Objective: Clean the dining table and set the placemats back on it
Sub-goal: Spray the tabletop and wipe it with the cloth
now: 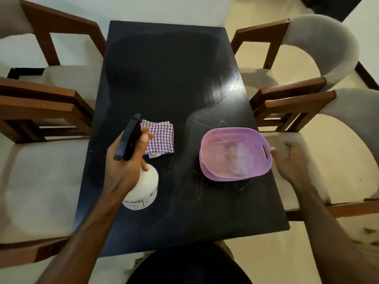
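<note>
Left hand (125, 160) grips sprayer (141, 187) (right hand (291, 160) spread).

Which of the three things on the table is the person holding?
The spray bottle: the left hand grips its black trigger head. The checked cloth and purple basket lie untouched.

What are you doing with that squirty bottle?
A person is cleaning the dark table. The left hand grips a white spray bottle by its black trigger head, held above the table. A checked cloth lies folded just beyond it. The right hand is open beside a purple basket near the table's right edge. No placemats show.
</note>
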